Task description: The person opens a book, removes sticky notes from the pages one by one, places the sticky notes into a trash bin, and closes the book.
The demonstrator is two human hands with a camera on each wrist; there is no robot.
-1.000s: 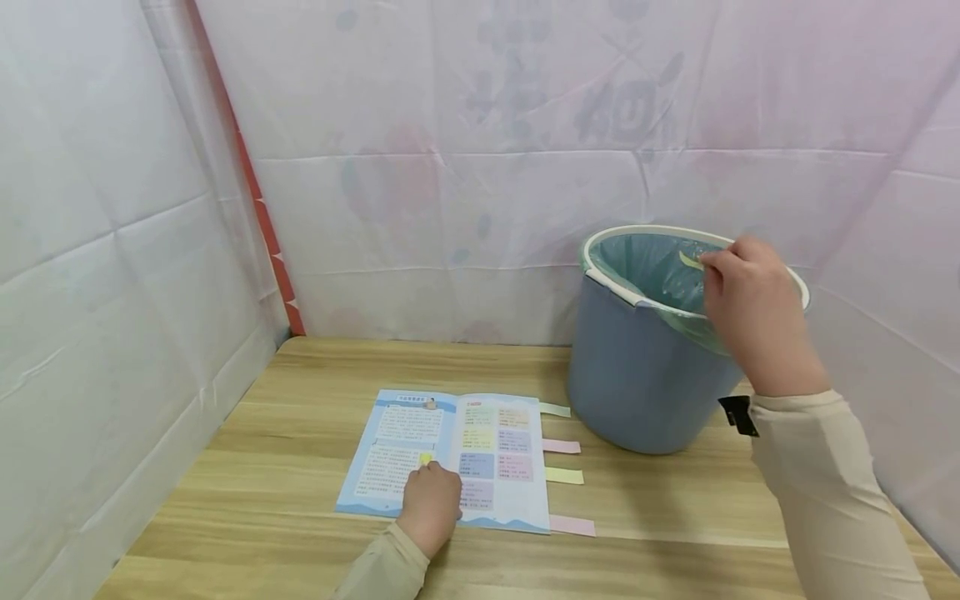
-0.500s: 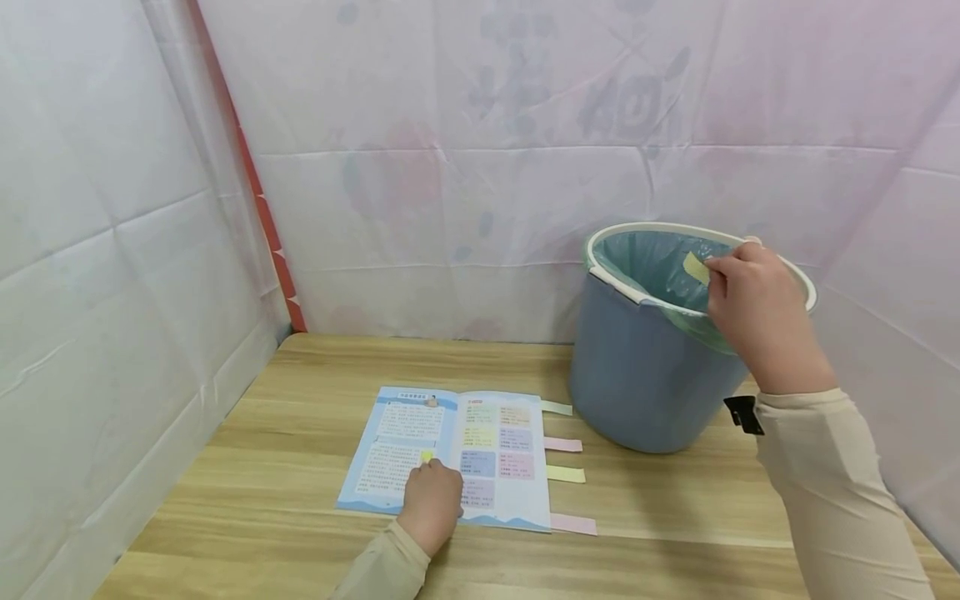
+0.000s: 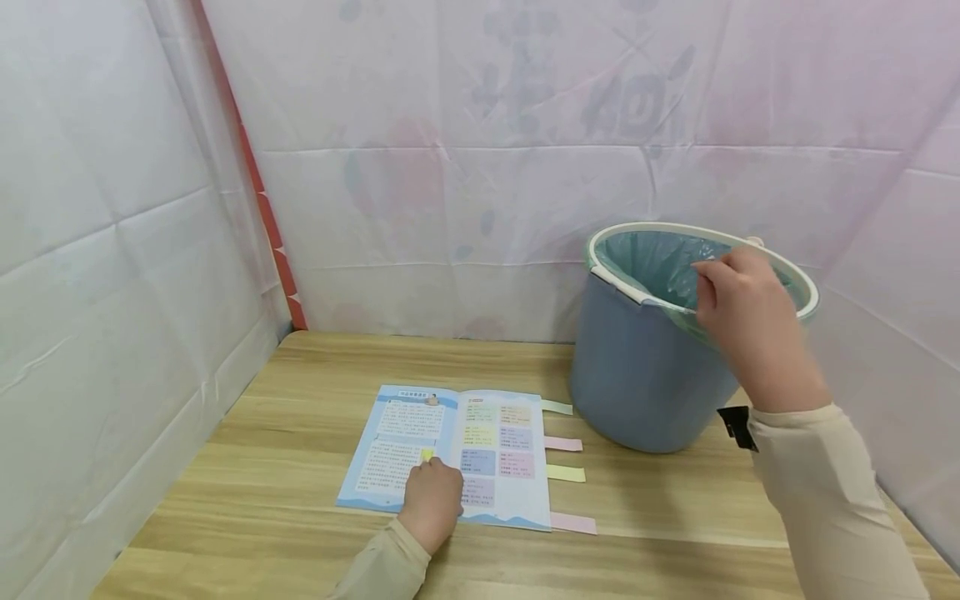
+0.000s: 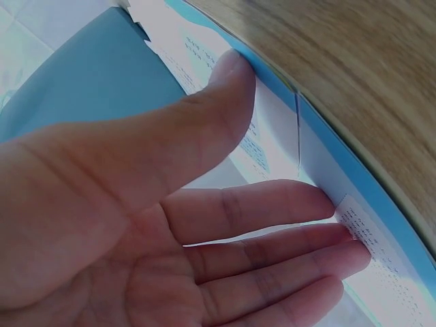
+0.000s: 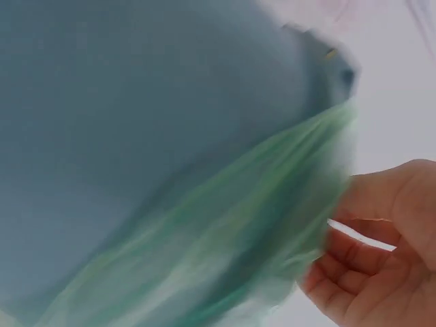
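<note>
An open booklet [image 3: 517, 504] lies on the table in the head view. My left hand [image 3: 433, 500] rests on it near the fold, just below a small yellow tab [image 3: 427, 454]. In the left wrist view the fingers [image 4: 266, 211] are loosely extended, their tips on the page, the thumb apart. A blue-grey bin [image 3: 645, 375] with a green plastic liner [image 3: 656, 258] stands at the right. Over its near rim hangs my right hand [image 3: 753, 325], fingers loosely bent, no strip visible in them. The liner covers some of its fingertips in the right wrist view.
Paper strips stick out from the booklet's right edge: pale green [image 3: 557, 407], pink [image 3: 562, 444], yellow [image 3: 566, 473] and a lower pink one [image 3: 573, 523]. Pale cloth sheets [image 3: 465, 208] hang behind and beside the wooden table [image 3: 300, 550].
The yellow strip my right hand pinched over the bin is out of sight; the fingers have let it go. That hand has shifted slightly left and toward me. My left hand has stayed put.
</note>
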